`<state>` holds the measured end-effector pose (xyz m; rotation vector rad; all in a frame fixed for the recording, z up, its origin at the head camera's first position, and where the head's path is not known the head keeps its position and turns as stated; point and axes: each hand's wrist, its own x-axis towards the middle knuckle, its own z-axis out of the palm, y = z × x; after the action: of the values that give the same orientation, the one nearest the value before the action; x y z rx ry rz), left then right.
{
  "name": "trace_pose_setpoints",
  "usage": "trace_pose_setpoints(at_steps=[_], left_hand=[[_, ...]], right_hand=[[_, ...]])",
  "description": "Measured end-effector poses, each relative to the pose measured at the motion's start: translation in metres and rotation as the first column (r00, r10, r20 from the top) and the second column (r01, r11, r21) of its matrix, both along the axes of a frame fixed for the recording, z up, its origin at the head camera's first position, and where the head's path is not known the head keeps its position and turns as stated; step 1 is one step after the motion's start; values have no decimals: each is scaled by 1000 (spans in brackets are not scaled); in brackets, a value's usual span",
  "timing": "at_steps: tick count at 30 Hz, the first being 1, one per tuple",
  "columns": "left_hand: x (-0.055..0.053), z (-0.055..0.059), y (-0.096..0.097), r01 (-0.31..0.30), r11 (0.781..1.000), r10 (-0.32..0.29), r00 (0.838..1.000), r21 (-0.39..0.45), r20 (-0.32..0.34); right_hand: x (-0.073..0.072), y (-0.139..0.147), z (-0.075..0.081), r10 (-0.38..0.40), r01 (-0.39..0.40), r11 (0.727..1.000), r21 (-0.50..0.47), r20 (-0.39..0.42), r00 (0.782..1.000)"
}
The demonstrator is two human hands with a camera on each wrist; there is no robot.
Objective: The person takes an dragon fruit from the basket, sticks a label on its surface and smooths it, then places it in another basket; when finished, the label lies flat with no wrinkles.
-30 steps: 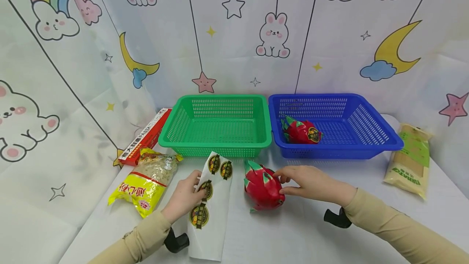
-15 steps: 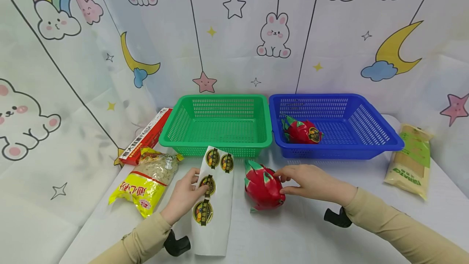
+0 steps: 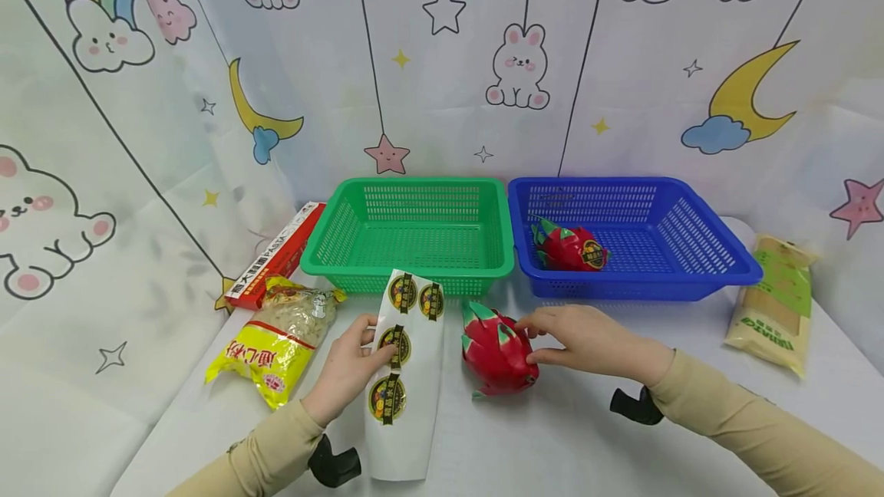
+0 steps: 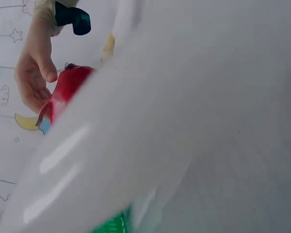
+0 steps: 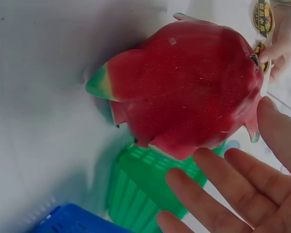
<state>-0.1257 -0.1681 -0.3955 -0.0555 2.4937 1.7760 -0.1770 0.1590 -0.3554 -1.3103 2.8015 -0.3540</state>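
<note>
My left hand (image 3: pixel 351 368) pinches a white sheet of stickers (image 3: pixel 407 447) along its left edge, thumb on the front. Several round black-and-gold stickers show on the sheet, which stands tilted up in front of the green basket; its blank back (image 4: pixel 136 116) fills much of the left wrist view. To its right, a red dragon fruit (image 3: pixel 499 355) with green-tipped scales lies on the white table. My right hand (image 3: pixel 587 340) is at the fruit's right side, fingertips right at its skin. In the right wrist view those fingers (image 5: pixel 218 194) are spread and loosely bent beside the fruit.
Behind stand a green basket (image 3: pixel 407 282) and a blue basket (image 3: pixel 635 286) side by side. The blue one holds another dragon fruit (image 3: pixel 569 248) bearing a sticker. Left are a red pasta box (image 3: pixel 279 255) and a yellow bag (image 3: pixel 276 343); a beige-green packet (image 3: pixel 773 305) lies right.
My left hand has raised the sticker sheet and shifted it slightly right, and its face turns more toward the head view. My right hand and the dragon fruit have hardly moved.
</note>
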Motion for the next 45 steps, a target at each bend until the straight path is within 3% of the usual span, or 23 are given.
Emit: trace_pose_setpoints(at_steps=[14, 25, 35, 45], left_hand=[[7, 13, 9, 4, 994, -3, 1000, 113, -5], [9, 22, 15, 9, 996, -7, 999, 92, -32], [11, 26, 21, 57, 993, -52, 997, 103, -53], [12, 30, 26, 97, 989, -89, 994, 112, -71]], right_hand=[[0, -11, 9, 41, -46, 998, -47, -109, 993], [1, -24, 18, 98, -108, 992, -66, -142, 985], [1, -35, 17, 181, -202, 976, -80, -220, 959], [5, -56, 24, 223, -244, 968, -53, -255, 941]])
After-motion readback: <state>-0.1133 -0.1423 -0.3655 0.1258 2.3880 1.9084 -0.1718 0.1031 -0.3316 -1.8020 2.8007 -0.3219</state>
